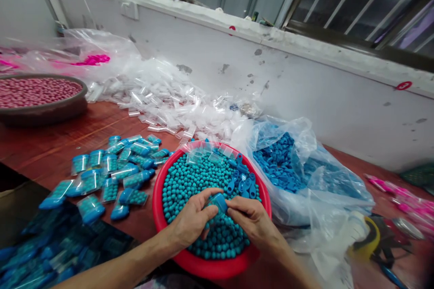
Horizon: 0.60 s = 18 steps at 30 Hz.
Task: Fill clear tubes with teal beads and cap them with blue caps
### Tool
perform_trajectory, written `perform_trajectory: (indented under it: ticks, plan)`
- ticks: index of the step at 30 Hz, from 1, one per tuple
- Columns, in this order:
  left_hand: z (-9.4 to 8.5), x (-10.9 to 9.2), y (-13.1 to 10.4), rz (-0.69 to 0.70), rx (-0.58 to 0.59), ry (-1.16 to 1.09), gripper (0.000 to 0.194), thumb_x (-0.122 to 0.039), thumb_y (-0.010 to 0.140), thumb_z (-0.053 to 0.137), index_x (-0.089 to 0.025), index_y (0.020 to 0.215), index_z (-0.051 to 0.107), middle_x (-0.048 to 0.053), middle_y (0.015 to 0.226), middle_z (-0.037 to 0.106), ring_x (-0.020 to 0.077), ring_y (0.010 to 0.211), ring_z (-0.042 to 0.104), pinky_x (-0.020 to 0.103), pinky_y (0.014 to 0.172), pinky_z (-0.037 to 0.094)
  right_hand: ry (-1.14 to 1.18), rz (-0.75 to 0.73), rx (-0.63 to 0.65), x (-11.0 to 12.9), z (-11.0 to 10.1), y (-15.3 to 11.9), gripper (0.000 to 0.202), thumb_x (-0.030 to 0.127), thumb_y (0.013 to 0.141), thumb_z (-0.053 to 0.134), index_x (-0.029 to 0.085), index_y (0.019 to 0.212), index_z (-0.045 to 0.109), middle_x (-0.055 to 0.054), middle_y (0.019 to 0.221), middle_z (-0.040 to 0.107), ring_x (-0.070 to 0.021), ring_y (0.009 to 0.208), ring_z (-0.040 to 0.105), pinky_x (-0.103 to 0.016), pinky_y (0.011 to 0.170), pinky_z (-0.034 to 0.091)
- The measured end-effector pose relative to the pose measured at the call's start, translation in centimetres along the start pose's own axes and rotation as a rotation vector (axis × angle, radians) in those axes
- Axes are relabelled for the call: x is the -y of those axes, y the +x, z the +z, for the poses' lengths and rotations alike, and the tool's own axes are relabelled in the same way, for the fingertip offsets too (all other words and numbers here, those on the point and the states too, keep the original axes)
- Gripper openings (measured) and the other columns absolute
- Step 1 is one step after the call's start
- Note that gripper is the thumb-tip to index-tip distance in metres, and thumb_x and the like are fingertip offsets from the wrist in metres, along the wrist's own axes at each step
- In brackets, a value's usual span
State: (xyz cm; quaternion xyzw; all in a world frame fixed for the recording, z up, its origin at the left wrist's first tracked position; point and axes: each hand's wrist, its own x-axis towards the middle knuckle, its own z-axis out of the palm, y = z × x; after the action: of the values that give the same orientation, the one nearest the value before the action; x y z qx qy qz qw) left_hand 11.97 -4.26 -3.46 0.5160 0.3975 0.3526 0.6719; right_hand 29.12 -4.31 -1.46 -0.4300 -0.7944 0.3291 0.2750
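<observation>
A red basin (160, 216) holds many teal beads (190, 180), with blue caps (242, 176) and clear empty containers (203, 156) lying on top near its far rim. Over the beads, my left hand (194, 217) is closed around a small clear container with a blue cap (221, 202). My right hand (252, 222) pinches the blue cap from the right side, its fingertips touching it. The container's body is mostly hidden by my left fingers.
Filled blue-capped containers (110, 162) lie left on the red table (101, 122); more sit lower left. Clear containers (162, 95) are heaped behind. A plastic bag of blue caps (281, 158) stands right, a basin of pink beads (40, 110) far left, yellow tape (371, 239) lower right.
</observation>
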Motion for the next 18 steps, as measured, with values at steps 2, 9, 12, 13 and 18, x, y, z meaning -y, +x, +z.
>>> perform_trajectory:
  ticks: [2, 9, 12, 13, 18]
  plan:
    - [0.2, -0.2, -0.1, 0.014, -0.021, 0.047, 0.038, -0.029, 0.077, 0.046, -0.017, 0.113, 0.044, -0.010, 0.051, 0.038, 0.0025, 0.031, 0.031, 0.014, 0.030, 0.027, -0.075, -0.060, 0.012, 0.1, -0.2, -0.3, 0.024, 0.023, 0.087, 0.040, 0.016, 0.075, 0.060, 0.001, 0.063, 0.049, -0.0102, 0.059, 0.046, -0.021, 0.056, 0.036]
    - [0.6, 0.2, -0.1, -0.032, 0.014, 0.051, 0.039, -0.031, 0.077, 0.044, -0.019, 0.114, 0.040, -0.009, 0.054, 0.040, 0.0043, 0.031, 0.036, 0.015, 0.030, 0.030, -0.039, -0.071, -0.027, -0.3, 0.2, -0.7, 0.020, 0.021, 0.086, 0.044, 0.018, 0.077, 0.061, 0.001, 0.064, 0.053, -0.0098, 0.058, 0.050, -0.019, 0.056, 0.038]
    - [1.2, 0.4, 0.2, -0.045, -0.136, 0.063, 0.033, -0.028, 0.076, 0.043, -0.018, 0.108, 0.043, -0.009, 0.052, 0.038, 0.0037, 0.031, 0.033, 0.014, 0.030, 0.028, -0.015, -0.028, -0.201, -0.3, 1.8, -0.7, 0.020, 0.019, 0.085, 0.042, 0.017, 0.082, 0.061, -0.001, 0.069, 0.056, -0.0116, 0.064, 0.053, -0.021, 0.061, 0.041]
    - [1.4, 0.4, 0.2, -0.038, -0.185, 0.078, 0.031, -0.027, 0.076, 0.043, -0.018, 0.105, 0.045, -0.009, 0.053, 0.038, 0.0033, 0.032, 0.033, 0.014, 0.030, 0.028, -0.023, -0.031, -0.243, -0.2, 2.3, -0.7, 0.021, 0.019, 0.085, 0.040, 0.017, 0.084, 0.061, -0.002, 0.071, 0.057, -0.0123, 0.065, 0.054, -0.022, 0.062, 0.042]
    - [1.0, -0.4, 0.3, -0.055, -0.101, 0.096, 0.031, -0.030, 0.076, 0.044, -0.019, 0.105, 0.042, -0.009, 0.055, 0.041, 0.0037, 0.032, 0.037, 0.014, 0.030, 0.029, 0.105, 0.046, -0.191, -0.1, 1.1, -0.9, 0.018, 0.019, 0.080, 0.048, 0.020, 0.091, 0.062, -0.003, 0.080, 0.059, -0.0142, 0.075, 0.055, -0.026, 0.070, 0.043]
